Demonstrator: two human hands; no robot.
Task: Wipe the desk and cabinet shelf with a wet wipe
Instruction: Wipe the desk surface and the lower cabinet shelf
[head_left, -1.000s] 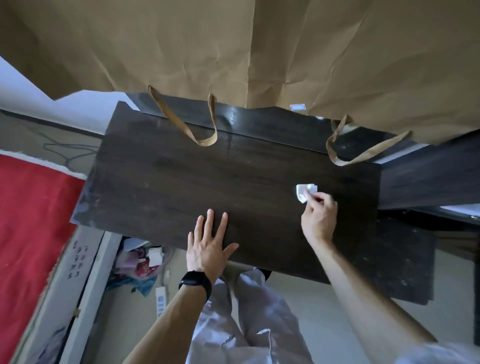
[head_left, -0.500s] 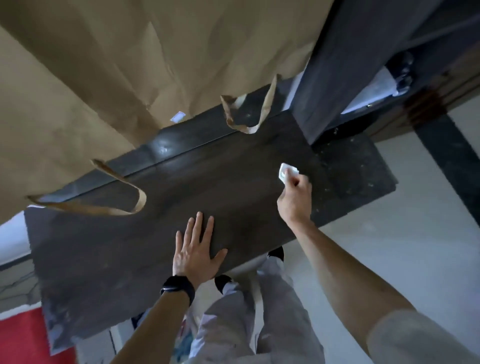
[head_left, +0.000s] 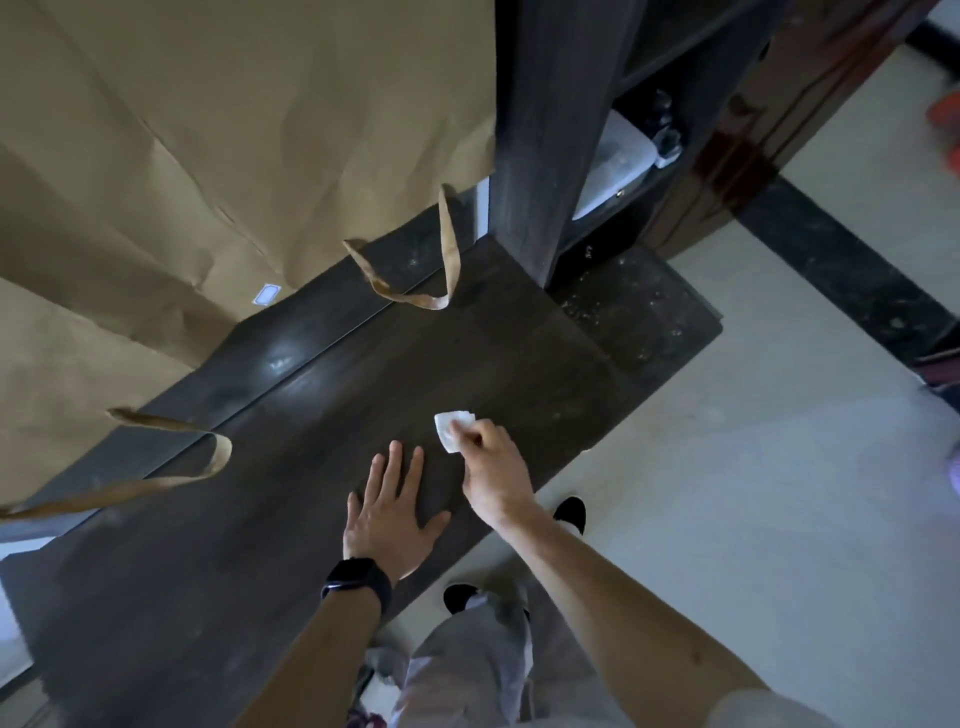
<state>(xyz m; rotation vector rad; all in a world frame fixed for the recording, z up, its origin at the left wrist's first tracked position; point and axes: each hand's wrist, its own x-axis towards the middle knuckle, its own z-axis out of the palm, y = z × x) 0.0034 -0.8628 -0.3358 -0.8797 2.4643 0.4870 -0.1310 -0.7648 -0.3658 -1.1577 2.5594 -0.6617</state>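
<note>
Near frame centre, right hand pinched shut on a small folded wet wipe, pressed onto the dark wooden desk. Wipe's long axis running roughly up and down the frame, tipped slightly left at the top. Just left of it, left hand laid flat, fingers spread, empty, black watch on the wrist. Across the upper left, brown paper bags with looped handles drooping onto the desk; contents hidden. At upper right, dark cabinet with something white on a shelf, too dim to identify.
</note>
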